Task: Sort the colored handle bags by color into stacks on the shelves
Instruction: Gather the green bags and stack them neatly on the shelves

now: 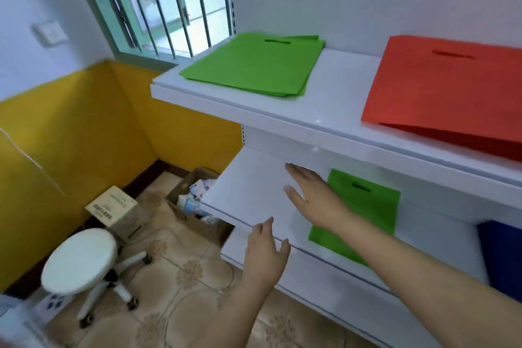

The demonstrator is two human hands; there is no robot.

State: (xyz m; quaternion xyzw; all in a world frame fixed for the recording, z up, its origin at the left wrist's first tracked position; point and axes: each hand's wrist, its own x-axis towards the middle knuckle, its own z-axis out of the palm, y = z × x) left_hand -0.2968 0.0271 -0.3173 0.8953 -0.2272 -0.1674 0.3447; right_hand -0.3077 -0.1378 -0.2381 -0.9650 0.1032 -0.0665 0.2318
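Note:
A stack of green handle bags (254,65) lies at the left end of the upper shelf (324,118). Red handle bags (446,90) are stacked to its right. On the middle shelf (254,192) lies a single green bag (370,206), and a blue bag (505,257) shows at the right edge. My right hand (313,195) reaches over the middle shelf with fingers straight, just left of the green bag, its wrist over the bag's left part. My left hand (265,251) hovers at the shelf's front edge, fingers relaxed, holding nothing.
A white rolling stool (82,260) stands on the tiled floor at lower left. Behind it are a small cardboard box (118,209) and an open carton (195,200) with packets by the yellow wall. A barred window (163,3) is above.

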